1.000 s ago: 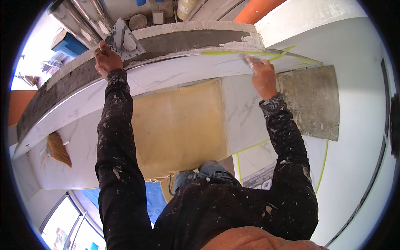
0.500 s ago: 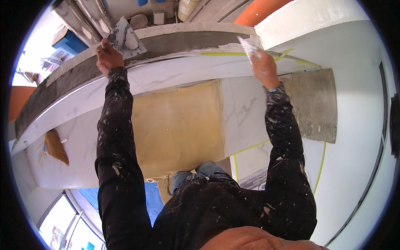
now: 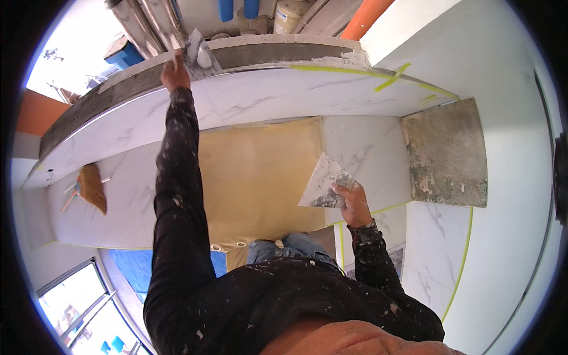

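Note:
My left hand (image 3: 173, 71) is stretched far out and grips a flat metal trowel (image 3: 198, 56) smeared with grey mortar, held against the grey mortar strip (image 3: 266, 54) along the top of a curved white marble-look ledge (image 3: 307, 89). My right hand (image 3: 349, 200) is drawn back close to my body and holds a second flat blade (image 3: 322, 189) caked with grey and white mortar, over the white tiled floor. Both sleeves are dark and spattered with white specks.
A tan cardboard sheet (image 3: 260, 177) covers the floor below me. A grey untiled patch (image 3: 447, 154) lies at right beside white tiles edged with yellow-green tape (image 3: 390, 80). A small brush (image 3: 92, 188) rests at left. Pipes and a bucket (image 3: 290, 15) stand beyond the ledge.
My right hand has come away from the ledge's top at the right and dropped back toward my body with its blade. My left hand stays at the ledge with the trowel.

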Demonstrator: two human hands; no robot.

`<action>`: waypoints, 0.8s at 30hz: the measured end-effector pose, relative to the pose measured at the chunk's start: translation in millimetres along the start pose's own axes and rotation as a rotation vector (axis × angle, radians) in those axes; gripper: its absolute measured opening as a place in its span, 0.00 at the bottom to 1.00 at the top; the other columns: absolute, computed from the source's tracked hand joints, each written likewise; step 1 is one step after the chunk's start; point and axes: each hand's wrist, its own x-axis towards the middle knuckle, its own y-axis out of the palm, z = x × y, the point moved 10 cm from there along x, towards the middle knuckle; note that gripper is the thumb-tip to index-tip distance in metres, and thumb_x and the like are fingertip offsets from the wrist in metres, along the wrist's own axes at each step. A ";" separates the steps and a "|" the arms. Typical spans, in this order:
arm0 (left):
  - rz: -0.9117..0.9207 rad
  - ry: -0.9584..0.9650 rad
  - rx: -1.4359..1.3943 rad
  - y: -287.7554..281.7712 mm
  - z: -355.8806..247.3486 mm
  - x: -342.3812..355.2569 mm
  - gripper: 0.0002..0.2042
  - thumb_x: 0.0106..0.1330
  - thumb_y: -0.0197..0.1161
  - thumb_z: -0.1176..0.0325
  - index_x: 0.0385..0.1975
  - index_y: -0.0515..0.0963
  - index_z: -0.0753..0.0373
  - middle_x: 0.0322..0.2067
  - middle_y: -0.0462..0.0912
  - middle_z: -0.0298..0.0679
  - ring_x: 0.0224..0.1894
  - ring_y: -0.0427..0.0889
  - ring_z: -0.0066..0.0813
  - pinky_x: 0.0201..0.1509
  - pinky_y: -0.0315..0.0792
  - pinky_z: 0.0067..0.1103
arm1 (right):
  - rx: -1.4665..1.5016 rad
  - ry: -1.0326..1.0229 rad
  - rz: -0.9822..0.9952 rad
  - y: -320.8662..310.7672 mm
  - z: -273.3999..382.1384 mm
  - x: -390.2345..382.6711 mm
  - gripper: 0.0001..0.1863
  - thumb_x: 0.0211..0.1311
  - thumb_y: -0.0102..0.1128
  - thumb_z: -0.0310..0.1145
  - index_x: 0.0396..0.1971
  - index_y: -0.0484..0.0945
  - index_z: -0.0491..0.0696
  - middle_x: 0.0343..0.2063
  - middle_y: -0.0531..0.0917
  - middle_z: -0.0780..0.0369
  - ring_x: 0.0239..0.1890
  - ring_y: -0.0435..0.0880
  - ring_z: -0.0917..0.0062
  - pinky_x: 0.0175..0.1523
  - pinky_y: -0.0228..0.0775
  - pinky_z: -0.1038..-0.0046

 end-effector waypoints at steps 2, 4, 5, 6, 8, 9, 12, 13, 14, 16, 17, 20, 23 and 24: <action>0.134 -0.213 -0.405 -10.5 11.1 -49.9 0.21 0.65 0.59 0.55 0.51 0.75 0.64 0.49 0.79 0.46 0.47 0.79 0.33 0.49 0.71 0.28 | 0.463 0.261 0.041 0.7 -32.1 -24.3 0.20 0.50 0.55 0.19 0.46 0.75 0.44 0.42 0.81 0.55 0.46 0.79 0.60 0.51 0.69 0.61; 0.250 -0.518 -1.461 6.6 -11.5 -141.3 0.21 0.71 0.50 0.53 0.54 0.73 0.62 0.49 0.79 0.38 0.51 0.78 0.33 0.52 0.73 0.30 | -0.532 -0.396 0.014 -14.9 27.5 -46.8 0.16 0.54 0.56 0.21 0.44 0.75 0.43 0.42 0.82 0.59 0.46 0.79 0.69 0.50 0.69 0.67; 0.380 -0.672 -1.576 11.0 -25.0 -196.4 0.21 0.70 0.50 0.56 0.59 0.69 0.59 0.56 0.75 0.38 0.55 0.75 0.34 0.62 0.68 0.29 | -0.927 -0.787 -0.005 -0.7 53.0 -73.1 0.14 0.56 0.57 0.22 0.44 0.75 0.43 0.42 0.82 0.60 0.47 0.79 0.73 0.49 0.69 0.70; 0.309 -0.855 -1.605 6.8 -26.8 -248.7 0.21 0.70 0.50 0.56 0.60 0.68 0.58 0.56 0.74 0.37 0.55 0.75 0.35 0.62 0.69 0.32 | -1.001 -0.759 0.001 -1.8 51.4 -77.7 0.13 0.56 0.57 0.21 0.43 0.75 0.44 0.42 0.82 0.61 0.46 0.79 0.73 0.49 0.68 0.71; 0.393 -0.937 -1.653 -4.5 -49.6 -308.7 0.23 0.70 0.49 0.56 0.62 0.65 0.57 0.57 0.73 0.36 0.55 0.75 0.35 0.60 0.71 0.35 | -0.966 -0.865 -0.044 -0.9 69.1 -92.9 0.11 0.56 0.57 0.21 0.40 0.76 0.44 0.42 0.82 0.61 0.46 0.79 0.75 0.50 0.67 0.73; 0.520 -0.893 -1.647 -12.4 -65.1 -328.5 0.24 0.70 0.50 0.55 0.63 0.64 0.58 0.57 0.74 0.36 0.55 0.75 0.34 0.59 0.71 0.36 | -0.691 -0.564 -0.040 -15.1 60.7 -78.9 0.12 0.56 0.56 0.21 0.41 0.76 0.44 0.43 0.82 0.59 0.47 0.79 0.72 0.52 0.66 0.72; 0.644 -0.802 -1.697 -39.7 -90.6 -344.0 0.25 0.69 0.53 0.56 0.63 0.62 0.58 0.58 0.72 0.37 0.55 0.76 0.32 0.56 0.73 0.28 | -0.084 -0.085 -0.047 -6.3 47.4 -72.5 0.16 0.54 0.56 0.21 0.45 0.77 0.45 0.45 0.82 0.55 0.48 0.78 0.64 0.56 0.64 0.67; 0.597 -0.576 -1.425 -58.7 -92.2 -328.1 0.25 0.69 0.52 0.57 0.64 0.61 0.59 0.58 0.71 0.39 0.58 0.73 0.34 0.59 0.70 0.31 | -0.128 -0.138 -0.049 2.1 67.2 -75.5 0.18 0.53 0.56 0.22 0.47 0.77 0.45 0.46 0.81 0.55 0.48 0.77 0.63 0.58 0.63 0.66; 0.581 -0.305 -1.192 -78.1 -107.2 -312.4 0.25 0.70 0.51 0.59 0.65 0.60 0.60 0.59 0.70 0.40 0.60 0.70 0.36 0.61 0.67 0.33 | -0.138 -0.220 -0.031 11.3 90.1 -79.7 0.21 0.52 0.57 0.23 0.49 0.77 0.46 0.47 0.81 0.55 0.48 0.77 0.61 0.59 0.62 0.65; 0.562 0.009 -0.802 -107.5 -138.6 -303.7 0.22 0.70 0.52 0.59 0.60 0.64 0.63 0.50 0.72 0.39 0.53 0.69 0.32 0.56 0.65 0.29 | -0.586 -0.616 0.028 43.3 153.9 -93.0 0.24 0.51 0.57 0.25 0.52 0.76 0.48 0.48 0.81 0.58 0.50 0.76 0.63 0.60 0.61 0.65; 0.563 0.060 -0.649 -119.2 -149.3 -298.5 0.20 0.70 0.54 0.58 0.54 0.69 0.64 0.42 0.75 0.37 0.43 0.72 0.26 0.48 0.67 0.23 | -0.787 -0.829 0.061 61.1 179.3 -107.4 0.25 0.51 0.57 0.25 0.54 0.76 0.49 0.49 0.81 0.59 0.51 0.75 0.63 0.61 0.60 0.65; 0.530 0.028 -0.770 -141.8 -194.9 -283.7 0.18 0.70 0.56 0.56 0.44 0.75 0.68 0.26 0.74 0.32 0.29 0.70 0.21 0.35 0.67 0.20 | -1.035 -0.929 0.044 92.3 203.2 -120.5 0.30 0.44 0.55 0.23 0.53 0.77 0.53 0.51 0.79 0.64 0.52 0.72 0.65 0.60 0.60 0.63; 0.480 0.085 -0.837 -168.5 -240.6 -279.9 0.18 0.70 0.55 0.57 0.41 0.75 0.70 0.21 0.74 0.35 0.24 0.69 0.24 0.31 0.68 0.24 | -1.074 -0.950 0.030 115.5 197.5 -125.3 0.34 0.38 0.54 0.20 0.53 0.77 0.54 0.52 0.79 0.64 0.51 0.72 0.64 0.58 0.60 0.61; 0.486 0.114 -0.774 -173.8 -250.8 -279.7 0.18 0.70 0.56 0.57 0.41 0.75 0.71 0.20 0.74 0.38 0.23 0.70 0.26 0.30 0.69 0.25 | -1.038 -0.921 0.030 121.8 187.9 -124.1 0.35 0.38 0.54 0.19 0.54 0.76 0.54 0.51 0.79 0.65 0.52 0.71 0.64 0.58 0.60 0.61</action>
